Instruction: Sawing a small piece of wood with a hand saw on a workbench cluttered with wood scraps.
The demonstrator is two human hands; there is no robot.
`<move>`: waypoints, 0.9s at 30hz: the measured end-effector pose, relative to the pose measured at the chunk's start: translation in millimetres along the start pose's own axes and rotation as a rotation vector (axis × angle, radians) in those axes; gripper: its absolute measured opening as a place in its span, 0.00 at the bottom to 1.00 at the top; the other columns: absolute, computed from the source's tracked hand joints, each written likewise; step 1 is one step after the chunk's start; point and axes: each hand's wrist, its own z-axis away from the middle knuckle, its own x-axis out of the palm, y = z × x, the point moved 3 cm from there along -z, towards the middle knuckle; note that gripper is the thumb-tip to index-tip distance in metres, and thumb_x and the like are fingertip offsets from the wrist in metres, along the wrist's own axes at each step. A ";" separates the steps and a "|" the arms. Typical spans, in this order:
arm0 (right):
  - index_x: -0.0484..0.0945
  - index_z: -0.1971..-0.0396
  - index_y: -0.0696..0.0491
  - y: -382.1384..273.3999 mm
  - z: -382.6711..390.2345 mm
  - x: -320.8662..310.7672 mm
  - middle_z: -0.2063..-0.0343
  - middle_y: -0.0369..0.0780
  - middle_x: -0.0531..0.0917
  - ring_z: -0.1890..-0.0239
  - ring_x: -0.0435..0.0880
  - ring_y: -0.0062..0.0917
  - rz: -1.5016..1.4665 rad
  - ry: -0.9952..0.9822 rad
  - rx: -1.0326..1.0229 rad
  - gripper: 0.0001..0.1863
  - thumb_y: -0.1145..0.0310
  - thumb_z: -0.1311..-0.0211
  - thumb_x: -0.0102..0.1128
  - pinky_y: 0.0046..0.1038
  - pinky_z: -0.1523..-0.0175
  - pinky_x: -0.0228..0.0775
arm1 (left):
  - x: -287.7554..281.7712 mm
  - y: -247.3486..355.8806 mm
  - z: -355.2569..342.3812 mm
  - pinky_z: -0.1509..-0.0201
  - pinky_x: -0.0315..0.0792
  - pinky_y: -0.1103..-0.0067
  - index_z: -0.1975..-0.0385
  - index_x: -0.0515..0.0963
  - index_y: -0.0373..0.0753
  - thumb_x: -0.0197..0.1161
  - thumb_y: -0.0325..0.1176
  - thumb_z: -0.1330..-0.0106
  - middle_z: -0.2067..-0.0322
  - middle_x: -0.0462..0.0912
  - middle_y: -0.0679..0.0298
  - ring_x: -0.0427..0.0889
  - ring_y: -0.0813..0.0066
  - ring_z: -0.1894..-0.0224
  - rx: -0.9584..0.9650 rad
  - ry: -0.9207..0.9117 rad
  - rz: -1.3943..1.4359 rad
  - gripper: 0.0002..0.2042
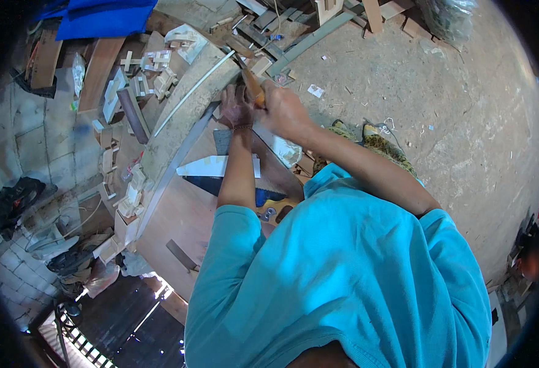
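Close work with a hand tool, it seems, at the upper end of the bench (170, 224).
The left hand (237, 109), near eleven o'clock, bends its fingers low; whether they pin anything cannot be told. The wooden handle (255, 91) tilts just before twelve. The right hand (283, 110), at twelve, clamps its fingers around it; the next move likely calls for steady pressure.

The worktop (170, 216) is a broad, flat, pinkish-brown wooden panel. Lying on it: a handsaw (268, 197) with a dark blue blade and yellowish handle (the latter partly hidden), a white, angular flat piece (214, 167) alongside the blade, and a narrow dark-grey strip (180, 253). The rough grey concrete floor (466, 135) bears a small, flat white scrap (315, 91).
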 end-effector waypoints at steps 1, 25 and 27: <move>0.69 0.71 0.62 6.8 -2.8 -4.6 0.80 0.53 0.76 0.74 0.77 0.47 -0.064 0.023 -0.022 0.15 0.66 0.55 0.58 0.40 0.69 0.69 | -3.1 1.6 -3.0 0.65 0.67 0.69 0.71 0.73 0.43 0.61 0.33 0.57 0.70 0.71 0.62 0.70 0.60 0.66 -0.004 0.003 -0.002 0.11; 0.71 0.75 0.64 -21.1 -50.6 7.9 0.77 0.54 0.76 0.69 0.77 0.46 -0.066 0.077 -0.012 0.15 0.65 0.57 0.56 0.39 0.63 0.67 | 62.7 -18.6 21.4 0.63 0.69 0.68 0.65 0.72 0.39 0.60 0.33 0.53 0.66 0.74 0.61 0.73 0.61 0.63 -0.186 -0.129 0.010 0.14; 0.73 0.77 0.66 -34.8 -51.9 4.0 0.77 0.57 0.75 0.68 0.77 0.46 -0.085 0.001 -0.054 0.18 0.63 0.57 0.57 0.39 0.62 0.67 | 50.5 -25.8 27.5 0.62 0.68 0.69 0.67 0.72 0.38 0.62 0.28 0.57 0.67 0.73 0.59 0.72 0.59 0.64 -0.295 -0.193 0.033 0.14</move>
